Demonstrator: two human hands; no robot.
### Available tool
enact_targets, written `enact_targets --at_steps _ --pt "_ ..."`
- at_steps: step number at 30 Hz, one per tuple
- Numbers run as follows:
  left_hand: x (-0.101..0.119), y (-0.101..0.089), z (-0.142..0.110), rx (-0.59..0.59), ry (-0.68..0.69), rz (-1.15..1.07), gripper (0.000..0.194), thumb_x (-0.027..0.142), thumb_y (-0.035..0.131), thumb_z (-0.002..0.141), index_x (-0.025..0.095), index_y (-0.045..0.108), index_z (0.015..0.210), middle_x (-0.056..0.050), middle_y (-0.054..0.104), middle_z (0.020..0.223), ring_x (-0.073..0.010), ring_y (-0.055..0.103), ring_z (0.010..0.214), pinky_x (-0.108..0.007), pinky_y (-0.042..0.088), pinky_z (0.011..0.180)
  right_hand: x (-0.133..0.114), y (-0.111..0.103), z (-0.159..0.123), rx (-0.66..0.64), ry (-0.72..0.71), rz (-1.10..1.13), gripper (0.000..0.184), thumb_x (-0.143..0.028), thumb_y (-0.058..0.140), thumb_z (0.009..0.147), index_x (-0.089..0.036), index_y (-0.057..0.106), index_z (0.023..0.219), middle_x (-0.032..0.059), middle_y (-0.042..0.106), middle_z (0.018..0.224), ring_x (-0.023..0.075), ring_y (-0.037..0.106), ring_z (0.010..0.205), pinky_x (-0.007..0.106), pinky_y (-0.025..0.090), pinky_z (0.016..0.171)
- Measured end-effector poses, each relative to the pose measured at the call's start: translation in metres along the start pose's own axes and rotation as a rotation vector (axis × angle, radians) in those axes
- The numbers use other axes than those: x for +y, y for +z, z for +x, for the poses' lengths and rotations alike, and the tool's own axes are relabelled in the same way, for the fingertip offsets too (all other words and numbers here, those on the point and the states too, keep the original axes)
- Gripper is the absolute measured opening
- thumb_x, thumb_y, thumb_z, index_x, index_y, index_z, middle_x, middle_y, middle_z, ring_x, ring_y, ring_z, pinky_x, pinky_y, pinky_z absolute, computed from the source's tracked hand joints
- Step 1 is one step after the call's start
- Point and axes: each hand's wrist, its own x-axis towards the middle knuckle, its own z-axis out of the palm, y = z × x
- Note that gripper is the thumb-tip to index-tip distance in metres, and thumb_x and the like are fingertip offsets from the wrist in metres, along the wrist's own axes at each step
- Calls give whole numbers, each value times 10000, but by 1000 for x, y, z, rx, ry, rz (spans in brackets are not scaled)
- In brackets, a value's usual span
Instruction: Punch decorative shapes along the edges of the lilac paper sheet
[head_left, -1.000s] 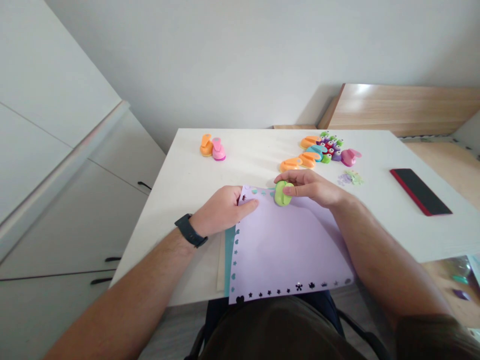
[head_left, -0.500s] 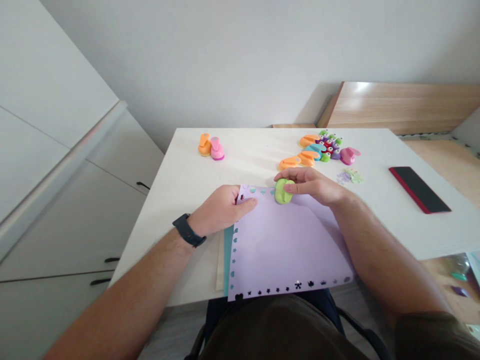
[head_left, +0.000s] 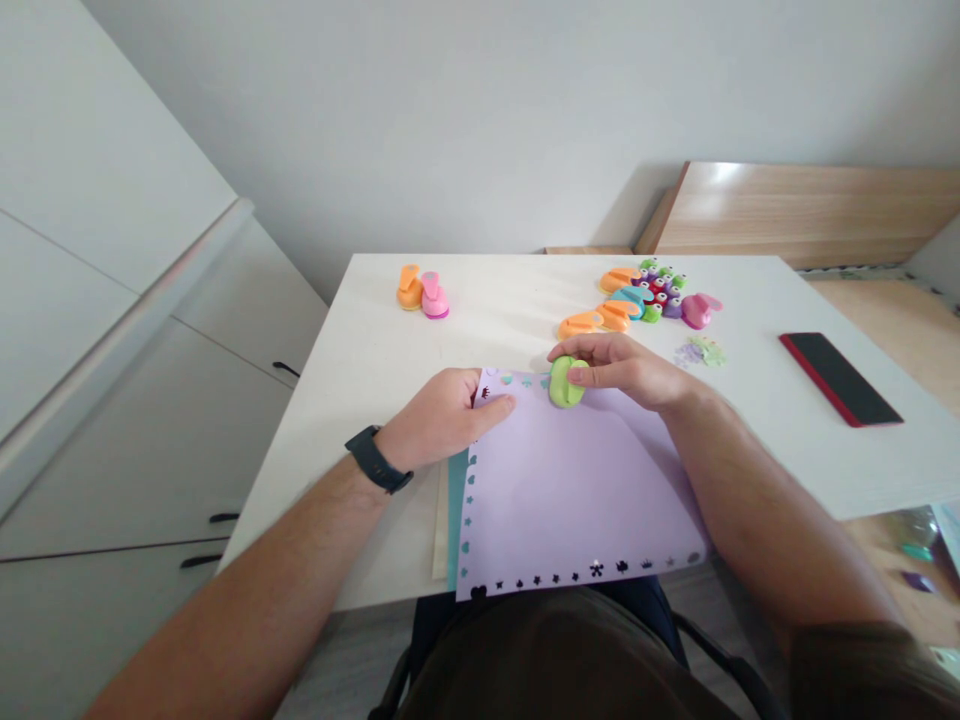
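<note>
A sheet of lilac paper (head_left: 570, 480) has small shapes cut along its left, bottom and top left edges. My left hand (head_left: 450, 415) pinches its upper left part, thumb on top and fingers beneath. In my right hand (head_left: 626, 370) is a light green craft punch (head_left: 567, 382), set on the sheet's top edge, with my thumb on it and the fingers curled behind. The punch hides the edge under it. Teal paper (head_left: 456, 520) and a cream sheet show under the lilac one at the left.
An orange punch (head_left: 409, 290) and a pink punch (head_left: 434, 297) stand at the back left. Several more punches, including a blue one (head_left: 632, 298), cluster at the back right. Punched paper bits (head_left: 701, 351) lie near my right wrist. A black, red-edged flat object (head_left: 840, 380) rests farther right.
Both hands keep their holds, and the green punch stays at the same place on the paper's top edge. The view has shifted slightly.
</note>
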Motion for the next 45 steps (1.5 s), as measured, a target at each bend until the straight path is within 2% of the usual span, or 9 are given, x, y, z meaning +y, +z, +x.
enact_targets --at_steps 13,19,35,45 --pt "-1 0 0 -17 -6 -1 323 451 573 937 165 668 821 13 580 683 -122 489 599 -239 359 528 -2 3 0 52 1 -56 379 -417 793 811 -178 710 1094 33 686 841 164 589 718 309 451 642" --pt "-2 1 0 -21 -1 -10 315 440 571 934 160 699 871 0 636 724 -133 534 621 -243 378 540 -1 4 0 37 -7 -55 398 -409 802 812 -164 700 1108 44 691 886 162 596 748 302 474 664" --pt "4 1 -1 18 20 -53 260 408 621 861 162 679 799 14 605 634 -131 505 569 -237 360 506 1 5 1 40 -37 -35 365 -347 814 798 -161 705 1093 25 672 851 148 593 731 292 466 667" --pt "-2 1 0 -17 -4 -19 297 431 586 918 164 677 826 12 614 675 -120 503 572 -239 341 509 3 4 3 22 -27 -29 382 -352 818 793 -160 703 1102 42 714 881 169 633 759 309 488 691"
